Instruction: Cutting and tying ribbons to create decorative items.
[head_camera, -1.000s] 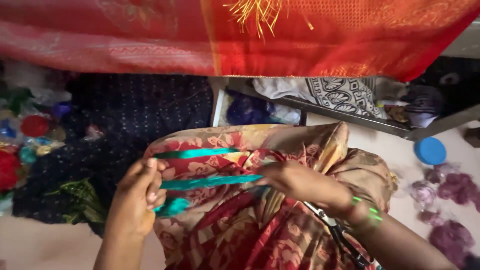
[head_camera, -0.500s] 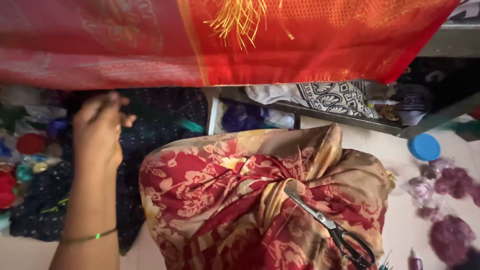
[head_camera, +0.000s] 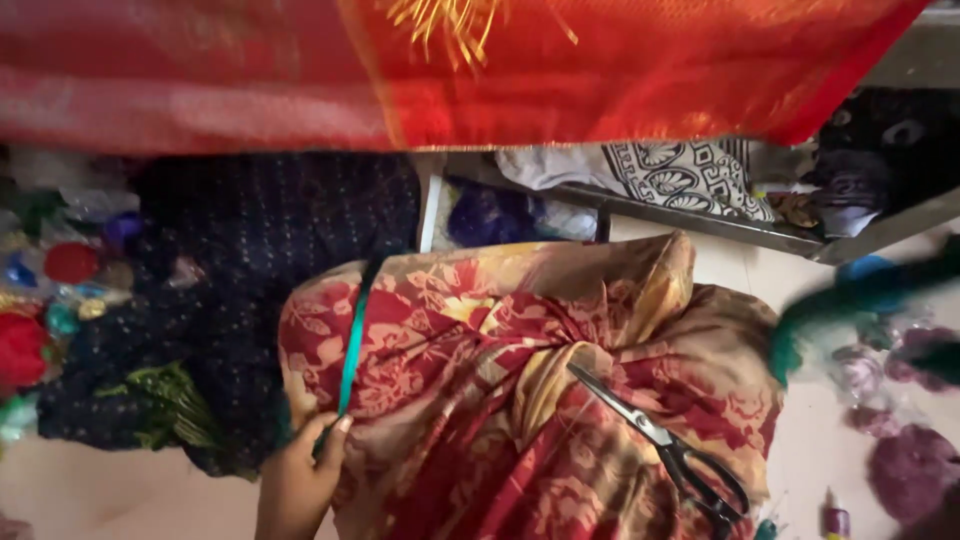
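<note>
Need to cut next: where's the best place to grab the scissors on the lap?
By the black handle loops at the lower right end, coming from the right. The scissors lie closed and flat on the patterned cloth, blades pointing up-left, so the loops are the blunt, open end. The left hand pinches the teal strip.

Teal ribbon (head_camera: 352, 345): narrow satin strip, pulled taut, nearly upright with a slight tilt toward 1 o'clock. Lower end pinched at 6 o'clock by left hand (head_camera: 300, 480), thumb and fingers closed on it. Upper end rising to about 12 o'clock, ending near dark cloth. Lies across the left edge of red and gold floral fabric bundle (head_camera: 520, 400).
</note>
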